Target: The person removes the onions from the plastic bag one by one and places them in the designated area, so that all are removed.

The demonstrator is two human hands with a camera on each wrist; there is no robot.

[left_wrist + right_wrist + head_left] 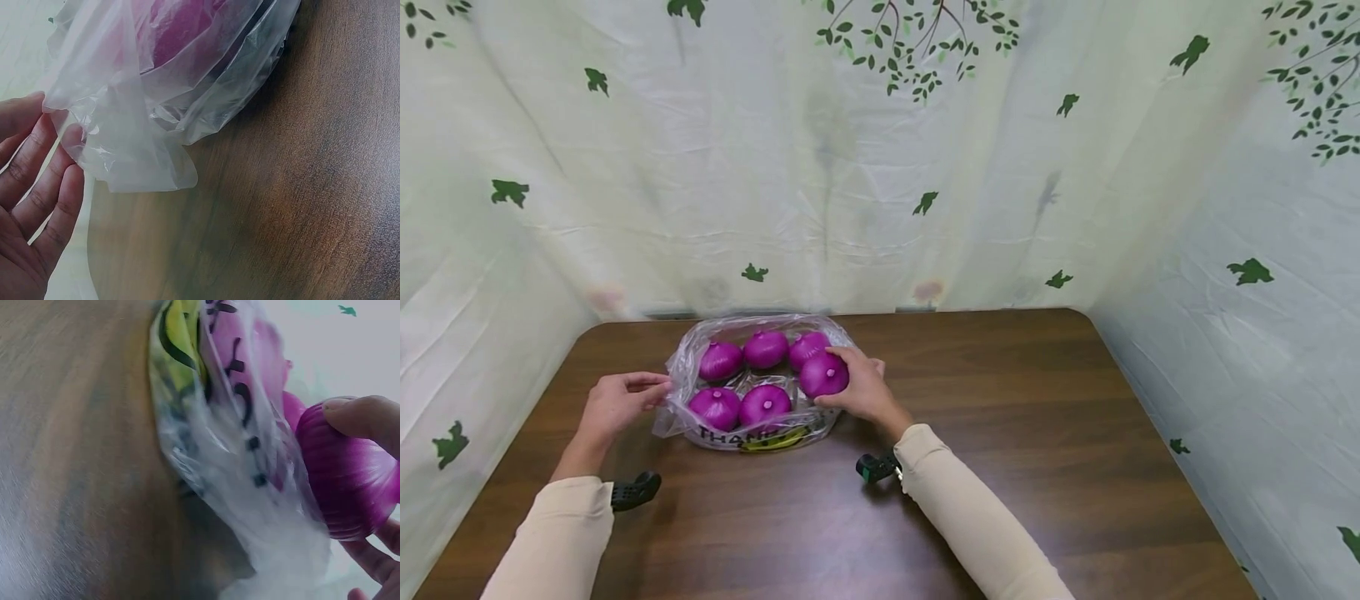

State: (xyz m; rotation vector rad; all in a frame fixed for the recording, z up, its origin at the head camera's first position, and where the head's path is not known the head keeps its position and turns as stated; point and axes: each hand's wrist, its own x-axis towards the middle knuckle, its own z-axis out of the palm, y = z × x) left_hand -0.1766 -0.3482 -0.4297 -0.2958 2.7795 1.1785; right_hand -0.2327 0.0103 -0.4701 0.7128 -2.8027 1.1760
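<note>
Holding the bag (752, 433) rim at 9 o'clock, left hand (617, 404) pinches plastic. Right hand (861, 390) grasps an onion (823, 375) at 3 o'clock; best lowered gently beside the five others.

We seem to be in a makeshift recording booth rather than a home: pale leaf-printed sheets (925, 167) hang as walls on the far, left and right sides, closing in a single dark wooden table (1000, 467).
</note>
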